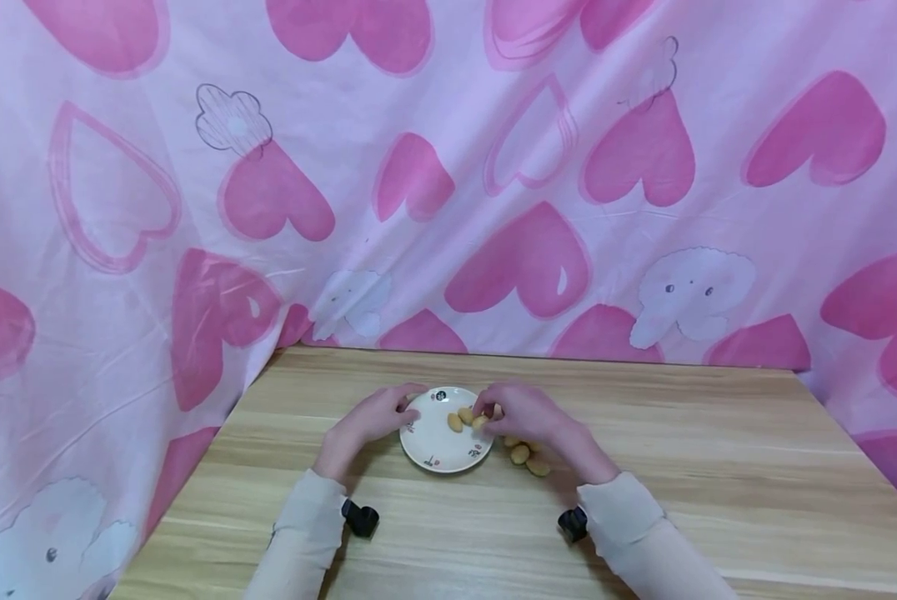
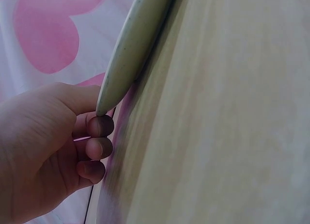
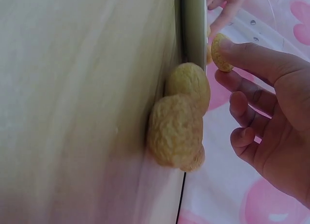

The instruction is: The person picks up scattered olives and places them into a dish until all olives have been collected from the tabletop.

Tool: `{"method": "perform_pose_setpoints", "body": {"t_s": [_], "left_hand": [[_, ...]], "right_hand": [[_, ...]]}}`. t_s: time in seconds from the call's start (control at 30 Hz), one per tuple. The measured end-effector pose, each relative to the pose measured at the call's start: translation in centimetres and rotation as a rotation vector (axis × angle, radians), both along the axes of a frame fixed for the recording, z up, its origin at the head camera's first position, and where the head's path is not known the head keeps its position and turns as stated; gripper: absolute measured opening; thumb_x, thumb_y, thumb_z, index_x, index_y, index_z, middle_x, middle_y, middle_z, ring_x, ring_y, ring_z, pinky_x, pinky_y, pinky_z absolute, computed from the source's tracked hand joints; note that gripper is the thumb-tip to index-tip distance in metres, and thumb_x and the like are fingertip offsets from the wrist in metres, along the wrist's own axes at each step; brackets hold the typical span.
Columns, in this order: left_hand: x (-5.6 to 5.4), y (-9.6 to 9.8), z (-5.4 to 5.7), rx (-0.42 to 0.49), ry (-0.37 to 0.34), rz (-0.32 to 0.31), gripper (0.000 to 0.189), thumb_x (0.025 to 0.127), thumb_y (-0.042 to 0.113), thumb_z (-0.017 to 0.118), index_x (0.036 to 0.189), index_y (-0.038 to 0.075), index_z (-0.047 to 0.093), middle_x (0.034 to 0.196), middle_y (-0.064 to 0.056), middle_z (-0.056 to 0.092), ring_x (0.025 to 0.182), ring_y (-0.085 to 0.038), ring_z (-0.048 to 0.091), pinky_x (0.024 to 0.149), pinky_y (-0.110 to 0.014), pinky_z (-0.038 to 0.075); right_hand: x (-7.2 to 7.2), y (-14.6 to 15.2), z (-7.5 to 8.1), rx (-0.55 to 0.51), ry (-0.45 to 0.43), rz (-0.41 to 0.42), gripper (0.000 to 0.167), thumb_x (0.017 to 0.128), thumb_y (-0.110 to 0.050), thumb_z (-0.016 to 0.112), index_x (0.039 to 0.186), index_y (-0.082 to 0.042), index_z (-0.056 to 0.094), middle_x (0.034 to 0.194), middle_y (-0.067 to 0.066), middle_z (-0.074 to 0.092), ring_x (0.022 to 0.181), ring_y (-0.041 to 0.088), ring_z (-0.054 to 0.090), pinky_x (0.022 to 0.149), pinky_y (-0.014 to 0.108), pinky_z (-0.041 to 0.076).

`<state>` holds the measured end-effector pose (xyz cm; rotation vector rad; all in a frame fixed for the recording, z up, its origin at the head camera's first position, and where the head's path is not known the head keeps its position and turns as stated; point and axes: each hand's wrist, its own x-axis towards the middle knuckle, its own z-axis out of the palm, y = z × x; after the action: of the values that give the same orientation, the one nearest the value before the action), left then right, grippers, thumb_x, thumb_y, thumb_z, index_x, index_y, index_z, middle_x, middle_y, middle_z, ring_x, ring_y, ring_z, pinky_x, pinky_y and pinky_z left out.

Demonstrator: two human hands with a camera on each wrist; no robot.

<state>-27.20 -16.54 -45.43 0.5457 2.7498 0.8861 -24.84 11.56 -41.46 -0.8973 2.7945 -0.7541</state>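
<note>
A round white plate (image 1: 444, 450) with small printed motifs lies on the table. My left hand (image 1: 377, 414) pinches its left rim, thumb above and fingertips beneath, as the left wrist view shows. Over the plate's right side, my right hand (image 1: 527, 410) holds a small oval tan piece (image 3: 221, 52) between thumb and index finger. Two or so similar tan pieces (image 1: 455, 422) lie on the plate near its middle. Beside the plate, partly hidden under the right hand, sits a little cluster of wrinkled tan pieces (image 3: 175, 132). Their exact kind cannot be told.
The wood-grain table (image 1: 719, 467) spreads out on both sides of the plate. Behind it and at its sides hangs a pink cloth (image 1: 448, 108) printed with hearts. Small black devices (image 1: 362, 518) sit at both wrists.
</note>
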Motion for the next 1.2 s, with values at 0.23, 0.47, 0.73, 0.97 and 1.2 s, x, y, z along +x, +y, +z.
{"method": "perform_pose_setpoints", "body": {"t_s": [0.23, 0.47, 0.73, 0.97, 1.2], "left_hand": [[0.0, 0.1, 0.0, -0.005, 0.002, 0.004, 0.050, 0.096, 0.023, 0.065, 0.144, 0.020, 0.052, 0.075, -0.001, 0.055, 0.063, -0.015, 0.047, 0.057, -0.030, 0.040], [-0.1, 0.3, -0.1, 0.002, -0.006, -0.006, 0.050, 0.096, 0.024, 0.065, 0.144, 0.020, 0.052, 0.073, -0.001, 0.053, 0.060, -0.014, 0.044, 0.055, -0.029, 0.038], [-0.1, 0.0, 0.0, 0.002, 0.002, 0.002, 0.050, 0.097, 0.023, 0.064, 0.145, 0.021, 0.052, 0.074, -0.001, 0.054, 0.062, -0.015, 0.046, 0.057, -0.031, 0.039], [0.0, -0.3, 0.0, 0.011, 0.006, 0.005, 0.050, 0.096, 0.022, 0.064, 0.144, 0.021, 0.052, 0.073, -0.001, 0.054, 0.062, -0.015, 0.046, 0.057, -0.030, 0.039], [-0.1, -0.2, 0.0, 0.005, 0.013, -0.012, 0.051, 0.096, 0.024, 0.064, 0.145, 0.020, 0.051, 0.071, 0.000, 0.053, 0.059, -0.013, 0.044, 0.054, -0.028, 0.037]], "right_hand": [[0.0, -0.5, -0.5, 0.028, -0.017, -0.006, 0.014, 0.083, -0.022, 0.080, 0.096, -0.025, 0.074, 0.090, -0.009, 0.065, 0.084, 0.015, 0.058, 0.078, 0.032, 0.046], [0.0, -0.6, -1.1, 0.071, 0.009, 0.008, 0.014, 0.082, -0.024, 0.080, 0.094, -0.027, 0.074, 0.089, -0.012, 0.063, 0.083, 0.010, 0.057, 0.079, 0.031, 0.046], [-0.2, -1.0, -1.3, 0.073, -0.012, 0.029, 0.013, 0.084, -0.024, 0.079, 0.096, -0.025, 0.073, 0.091, -0.010, 0.064, 0.082, 0.009, 0.056, 0.080, 0.031, 0.047], [0.1, -0.5, -0.7, 0.032, -0.047, -0.008, 0.014, 0.087, -0.025, 0.077, 0.100, -0.024, 0.074, 0.090, -0.013, 0.064, 0.082, 0.009, 0.057, 0.081, 0.032, 0.047], [0.4, 0.9, -0.1, -0.008, -0.039, -0.018, 0.010, 0.092, -0.023, 0.070, 0.101, -0.023, 0.074, 0.089, -0.016, 0.064, 0.084, 0.009, 0.057, 0.082, 0.034, 0.047]]}}
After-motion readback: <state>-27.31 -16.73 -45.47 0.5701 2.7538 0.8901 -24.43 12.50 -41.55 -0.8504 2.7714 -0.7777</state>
